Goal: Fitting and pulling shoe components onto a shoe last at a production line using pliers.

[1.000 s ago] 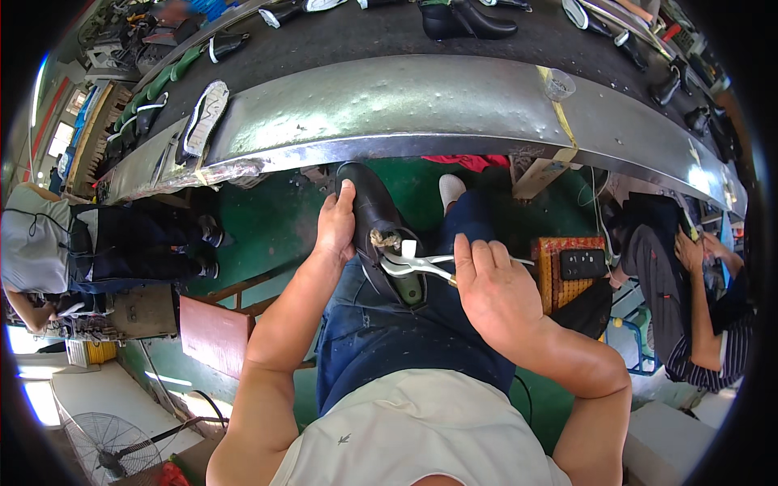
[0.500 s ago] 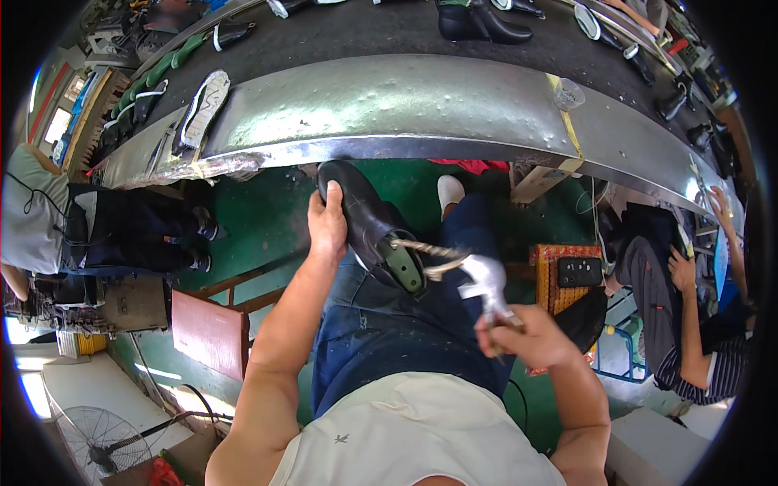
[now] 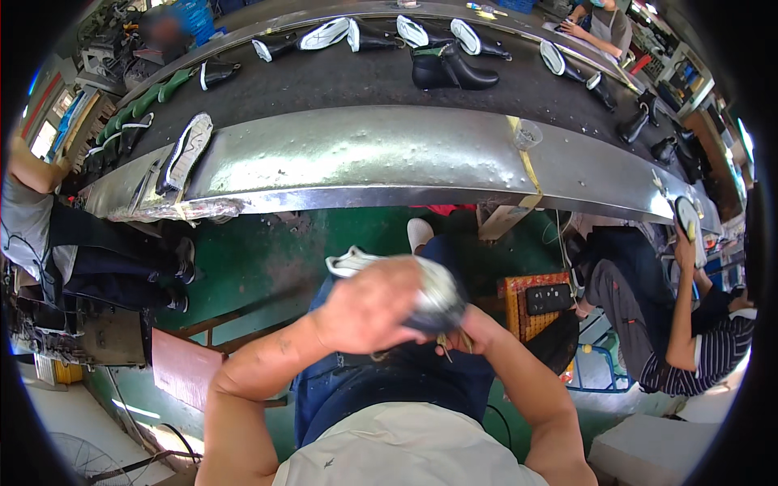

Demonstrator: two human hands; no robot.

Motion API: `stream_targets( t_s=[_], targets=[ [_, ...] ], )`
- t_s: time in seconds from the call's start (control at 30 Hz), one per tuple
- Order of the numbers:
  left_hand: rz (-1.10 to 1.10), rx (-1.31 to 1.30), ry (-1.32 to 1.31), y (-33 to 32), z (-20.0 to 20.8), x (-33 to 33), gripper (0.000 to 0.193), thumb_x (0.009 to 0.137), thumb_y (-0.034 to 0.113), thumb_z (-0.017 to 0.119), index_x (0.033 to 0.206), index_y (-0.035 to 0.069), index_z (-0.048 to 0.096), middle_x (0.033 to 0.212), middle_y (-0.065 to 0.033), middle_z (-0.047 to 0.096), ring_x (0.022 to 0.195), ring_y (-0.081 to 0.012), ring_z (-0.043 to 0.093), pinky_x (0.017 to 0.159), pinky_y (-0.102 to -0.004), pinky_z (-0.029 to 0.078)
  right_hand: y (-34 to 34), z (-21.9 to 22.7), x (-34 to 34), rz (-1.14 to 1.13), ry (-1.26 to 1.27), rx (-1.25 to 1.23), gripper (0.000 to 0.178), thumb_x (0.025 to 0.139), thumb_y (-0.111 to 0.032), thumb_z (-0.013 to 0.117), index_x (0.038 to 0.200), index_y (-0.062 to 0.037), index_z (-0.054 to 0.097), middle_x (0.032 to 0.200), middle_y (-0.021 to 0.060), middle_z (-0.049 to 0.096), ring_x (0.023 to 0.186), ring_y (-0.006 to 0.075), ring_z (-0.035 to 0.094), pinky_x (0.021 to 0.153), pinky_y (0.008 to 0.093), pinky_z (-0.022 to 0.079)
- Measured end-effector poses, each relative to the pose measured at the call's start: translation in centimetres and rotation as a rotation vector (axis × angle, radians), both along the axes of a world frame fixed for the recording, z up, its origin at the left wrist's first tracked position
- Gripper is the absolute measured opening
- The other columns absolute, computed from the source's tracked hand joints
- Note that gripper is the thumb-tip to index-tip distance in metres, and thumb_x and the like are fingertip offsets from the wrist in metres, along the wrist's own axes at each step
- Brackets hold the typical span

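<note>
A black shoe (image 3: 444,314) is over my lap, turned sole side up, its pale underside (image 3: 436,285) facing me and a white-edged end (image 3: 350,261) pointing left. My left hand (image 3: 374,301) lies across the middle of it, fingers smeared by motion. At the shoe's right end my right hand (image 3: 480,328) is closed against it, with a thin brownish loop (image 3: 446,347) by the fingertips. What else the right hand may hold is hidden. No hammer shows.
Ahead runs a metal-edged bench (image 3: 348,154) with a dark top, bearing a black ankle boot (image 3: 454,69), a loose sole (image 3: 189,152) and several shoes. A pink board (image 3: 188,360) is at left, a patterned stool (image 3: 519,312) at right. Co-workers (image 3: 697,340) are on both sides.
The shoe has turned from upper side up to sole side up and swung rightward. My left hand has moved right and nearer; my right hand has come to the shoe. The silver hammer-like tool has gone from sight.
</note>
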State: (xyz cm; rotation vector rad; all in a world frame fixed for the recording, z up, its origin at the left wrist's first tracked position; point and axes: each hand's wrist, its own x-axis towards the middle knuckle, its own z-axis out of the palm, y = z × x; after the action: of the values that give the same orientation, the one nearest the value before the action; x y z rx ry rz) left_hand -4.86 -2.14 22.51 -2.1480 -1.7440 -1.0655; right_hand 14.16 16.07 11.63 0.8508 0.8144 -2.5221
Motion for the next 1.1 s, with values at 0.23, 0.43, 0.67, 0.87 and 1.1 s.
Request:
stream_targets(
  t_s=[0.23, 0.43, 0.67, 0.87, 1.1],
  targets=[
    [-0.386, -0.386, 0.075, 0.0, -0.2, 3.7, 0.064, 0.080, 0.042, 0.080, 0.132, 0.009, 0.064, 0.151, -0.0200, 0.044, 0.147, -0.0380, 0.035, 0.121, -0.0634, 0.020, 0.1, 0.7, -1.2, 0.065, 0.469, 0.241, 0.063, 0.097, -0.040, 0.068, 0.142, -0.0011, 0.051, 0.123, 0.0086, 0.067, 0.108, 0.0187, 0.066, 0.095, 0.0351, 0.054],
    [0.519, -0.289, -0.964, -0.1, -13.5, 5.5, 0.116, 0.085, 0.039, 0.083, 0.158, -0.007, 0.007, 0.156, -0.0298, 0.034, 0.145, -0.0352, 0.036, 0.119, -0.0448, 0.031, -5.4, -3.8, -0.9, -0.238, 0.274, 0.774, 0.064, 0.084, -0.020, 0.085, 0.134, 0.0025, 0.050, 0.118, 0.0086, 0.067, 0.108, 0.0160, 0.063, 0.096, 0.0340, 0.052],
    [0.421, -0.595, -1.432, -0.8, -19.0, 2.8, 0.042, 0.107, 0.028, 0.054, 0.139, 0.001, 0.057, 0.115, -0.0067, 0.071, 0.103, -0.0123, 0.064, 0.096, -0.0313, 0.051, -3.5, -5.3, 2.9, 0.073, 0.022, 0.896, 0.049, 0.095, -0.031, 0.072, 0.124, 0.0021, 0.051, 0.099, 0.0105, 0.065, 0.074, 0.0122, 0.064, 0.061, 0.0293, 0.054],
    [0.153, -0.813, -1.338, -1.0, -19.0, 1.0, 0.063, 0.090, 0.000, 0.051, 0.152, 0.005, 0.045, 0.131, -0.0088, 0.064, 0.120, -0.0161, 0.058, 0.107, -0.0322, 0.044, -1.5, -1.5, 6.7, 0.328, 0.060, 0.863, 0.043, 0.099, -0.022, 0.064, 0.134, 0.0004, 0.053, 0.105, 0.0100, 0.069, 0.086, 0.0195, 0.068, 0.075, 0.0333, 0.054],
    [0.153, -1.022, -1.264, -3.1, -17.5, 2.2, 0.100, 0.077, -0.001, 0.064, 0.164, 0.002, 0.014, 0.157, -0.0168, 0.044, 0.141, -0.0210, 0.046, 0.116, -0.0304, 0.035, -1.9, -0.1, 6.9, 0.713, 0.244, 1.303, 0.050, 0.097, -0.018, 0.061, 0.139, 0.0045, 0.050, 0.118, 0.0249, 0.065, 0.109, 0.0439, 0.062, 0.096, 0.0458, 0.051]
  ],
)
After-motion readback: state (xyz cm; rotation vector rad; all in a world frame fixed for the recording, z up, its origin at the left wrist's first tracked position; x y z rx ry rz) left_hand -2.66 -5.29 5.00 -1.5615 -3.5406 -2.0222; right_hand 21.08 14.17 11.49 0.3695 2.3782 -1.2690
